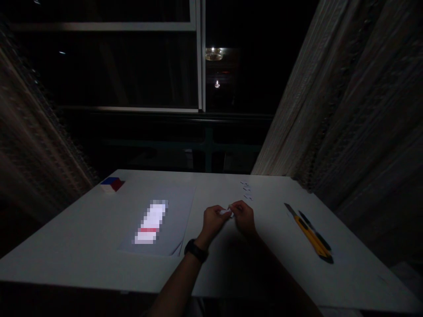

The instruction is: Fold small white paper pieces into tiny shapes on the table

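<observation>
Over the middle of the white table, my left hand [214, 221] and my right hand [243, 215] meet at the fingertips. Between them they pinch a small white piece that looks like paper [226, 212]; most of it is covered by the fingers. A dark watch or band [196, 251] sits on my left wrist. Just beyond my right hand lie several small dark marks or slivers [246, 191] in short rows; the dim light hides what they are.
White paper sheets [180, 207] lie on the table [82, 246] at left, with a glowing, pixelated phone-like rectangle [152, 220] on top. A blue, red and white block [111, 184] stands far left. At right lie a yellow utility knife [310, 235] and a dark pen [322, 239]. Curtains [297, 88] flank the window.
</observation>
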Available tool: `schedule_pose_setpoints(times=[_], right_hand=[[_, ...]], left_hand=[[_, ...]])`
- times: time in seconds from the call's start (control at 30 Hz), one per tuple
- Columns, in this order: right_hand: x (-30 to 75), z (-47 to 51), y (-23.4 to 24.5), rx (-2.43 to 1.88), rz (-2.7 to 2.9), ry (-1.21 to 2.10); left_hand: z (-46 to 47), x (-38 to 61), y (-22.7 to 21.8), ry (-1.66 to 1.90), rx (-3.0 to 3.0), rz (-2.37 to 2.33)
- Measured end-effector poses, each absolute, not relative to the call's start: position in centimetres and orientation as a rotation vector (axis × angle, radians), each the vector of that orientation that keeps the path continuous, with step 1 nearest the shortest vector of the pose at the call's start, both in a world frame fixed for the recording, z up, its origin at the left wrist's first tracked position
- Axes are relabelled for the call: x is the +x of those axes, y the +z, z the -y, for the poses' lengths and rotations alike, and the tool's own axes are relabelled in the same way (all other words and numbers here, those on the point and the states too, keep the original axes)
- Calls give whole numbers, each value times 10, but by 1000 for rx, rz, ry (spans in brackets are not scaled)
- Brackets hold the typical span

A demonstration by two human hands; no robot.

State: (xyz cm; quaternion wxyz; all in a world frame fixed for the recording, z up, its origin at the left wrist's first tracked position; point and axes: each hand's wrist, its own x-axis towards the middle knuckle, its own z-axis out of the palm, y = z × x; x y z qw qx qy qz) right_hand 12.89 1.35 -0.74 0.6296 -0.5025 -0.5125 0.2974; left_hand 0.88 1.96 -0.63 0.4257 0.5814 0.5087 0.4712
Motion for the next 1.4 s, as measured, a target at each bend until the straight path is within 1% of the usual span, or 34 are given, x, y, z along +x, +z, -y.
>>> schedule_pose_setpoints(times=[0.2, 0.4, 0.73, 1.03, 1.17, 1.4], right_hand=[[131, -10, -5, -1216, 1253, 583], [133, -9, 1, -1049, 1238, 735], [131, -8, 2, -1151, 1310, 660], [132, -10, 0, -1136, 1294, 692], [132, -11, 2, -1145, 1243, 733], [132, -13, -2, -1190, 1204, 695]], left_hand=[[-19, 6, -4, 1135, 1612, -1285], [-18, 7, -1, 1203, 1404, -1153], [-17, 3, 3, 1240, 1293, -1130], [-19, 5, -5, 1210, 1433, -1172], [-17, 6, -1, 1174, 1435, -1158], [-15, 3, 3, 1197, 1493, -1094]])
